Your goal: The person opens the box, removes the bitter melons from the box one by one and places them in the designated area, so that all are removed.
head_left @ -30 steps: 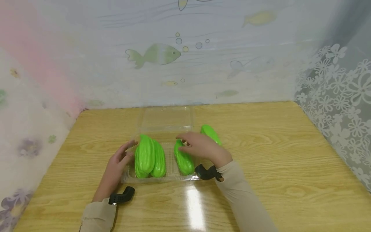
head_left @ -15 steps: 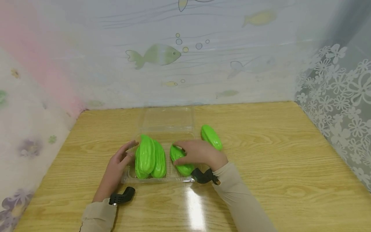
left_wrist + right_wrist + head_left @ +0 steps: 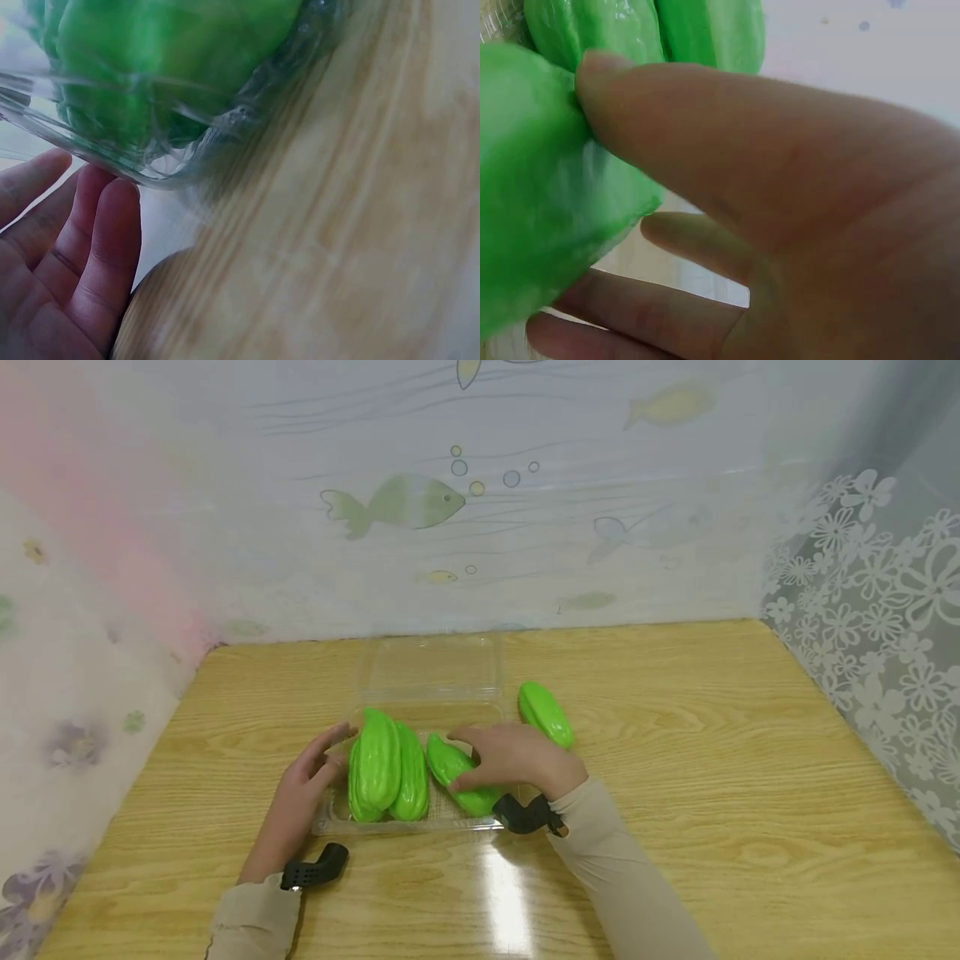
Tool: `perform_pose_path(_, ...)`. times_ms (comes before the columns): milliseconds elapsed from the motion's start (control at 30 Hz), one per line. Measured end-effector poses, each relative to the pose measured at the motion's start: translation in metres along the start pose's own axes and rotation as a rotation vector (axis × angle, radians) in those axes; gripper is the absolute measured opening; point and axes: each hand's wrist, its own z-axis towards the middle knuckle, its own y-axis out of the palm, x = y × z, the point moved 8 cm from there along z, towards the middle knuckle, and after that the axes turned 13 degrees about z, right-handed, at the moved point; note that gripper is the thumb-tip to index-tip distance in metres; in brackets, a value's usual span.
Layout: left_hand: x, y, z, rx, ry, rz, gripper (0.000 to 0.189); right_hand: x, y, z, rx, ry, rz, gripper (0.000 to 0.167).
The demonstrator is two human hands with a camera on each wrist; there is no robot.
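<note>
Head view: the right hand is holding a green fruit in the clear box, near other fruits. Left wrist view: the left hand is touching the box with loose fingers, gripping nothing. Right wrist view: the thumb is pressing the fruit.

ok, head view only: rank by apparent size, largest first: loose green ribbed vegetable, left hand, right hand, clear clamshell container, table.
1. table
2. clear clamshell container, lid included
3. left hand and right hand: too alike to rank
4. loose green ribbed vegetable
</note>
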Motion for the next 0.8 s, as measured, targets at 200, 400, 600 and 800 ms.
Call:
perform_pose_path(200,0.000,0.000,0.001,0.002,0.011,-0.020,0.041,0.001,-0.001,0.002,0.000,-0.046,0.068,0.070)
perform_pose_path(400,0.000,0.000,0.000,0.003,0.006,-0.019,0.041,0.003,-0.008,0.003,0.060,-0.055,0.149,0.072)
perform_pose_path(600,0.001,0.000,0.000,0.006,0.008,-0.002,0.041,0.003,-0.020,0.003,0.120,-0.057,0.197,0.069)
perform_pose_path(800,0.000,0.000,0.001,0.003,0.011,-0.001,0.041,0.007,-0.029,0.000,0.151,-0.055,0.247,0.070)
